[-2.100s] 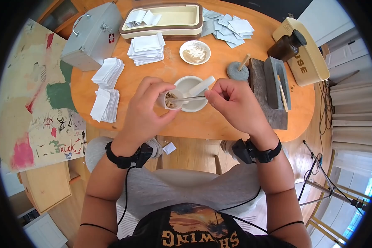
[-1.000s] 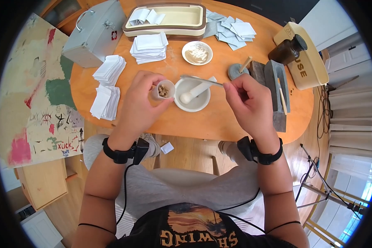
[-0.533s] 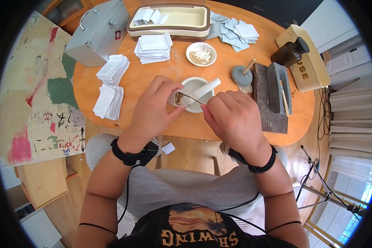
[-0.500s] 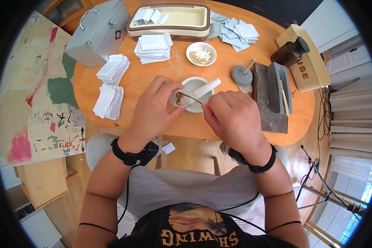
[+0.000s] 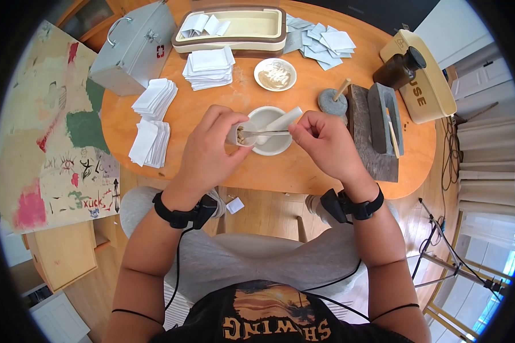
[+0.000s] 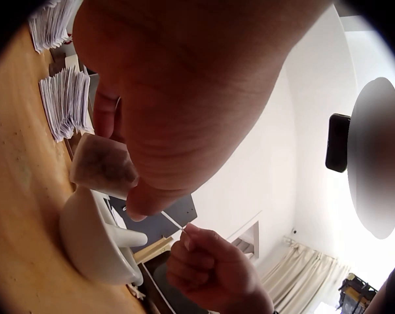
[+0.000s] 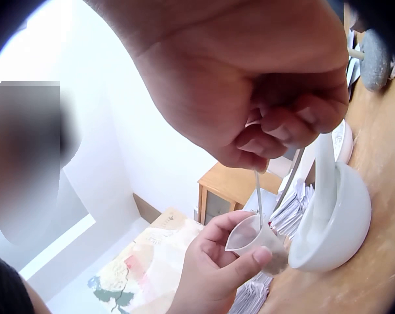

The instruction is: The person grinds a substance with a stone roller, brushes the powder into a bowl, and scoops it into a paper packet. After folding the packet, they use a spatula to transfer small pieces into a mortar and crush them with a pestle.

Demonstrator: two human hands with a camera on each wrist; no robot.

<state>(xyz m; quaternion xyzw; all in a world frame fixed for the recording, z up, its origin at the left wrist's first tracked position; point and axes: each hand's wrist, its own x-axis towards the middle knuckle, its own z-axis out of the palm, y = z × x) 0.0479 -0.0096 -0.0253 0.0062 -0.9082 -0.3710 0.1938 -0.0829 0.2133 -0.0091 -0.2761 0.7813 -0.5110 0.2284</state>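
My left hand [image 5: 207,153] grips a small translucent cup [image 5: 232,135], tilted, with brownish bits [image 5: 241,137] inside. My right hand [image 5: 328,144] pinches a thin metal tool [image 5: 274,133] whose far end reaches into the cup. Just beyond the cup stands a white mortar [image 5: 270,147] with a white pestle [image 5: 284,119] leaning in it. In the left wrist view the cup [image 6: 100,163] is close beside the mortar [image 6: 92,239]. The right wrist view shows the tool [image 7: 259,193] entering the cup's mouth [image 7: 250,232].
Behind the mortar is a white dish [image 5: 275,75] of pale powder. Folded paper stacks [image 5: 208,67] stand left, near a metal case [image 5: 133,48]. A cream tray [image 5: 252,24] is at the back. Right are a round stone [image 5: 332,102], a stone trough [image 5: 377,114] and a brown bottle [image 5: 396,68].
The tool left the cup about a second ago and is back inside it. Since half a second ago, my right hand has turned and the tool lies more level; the view has shifted slightly.
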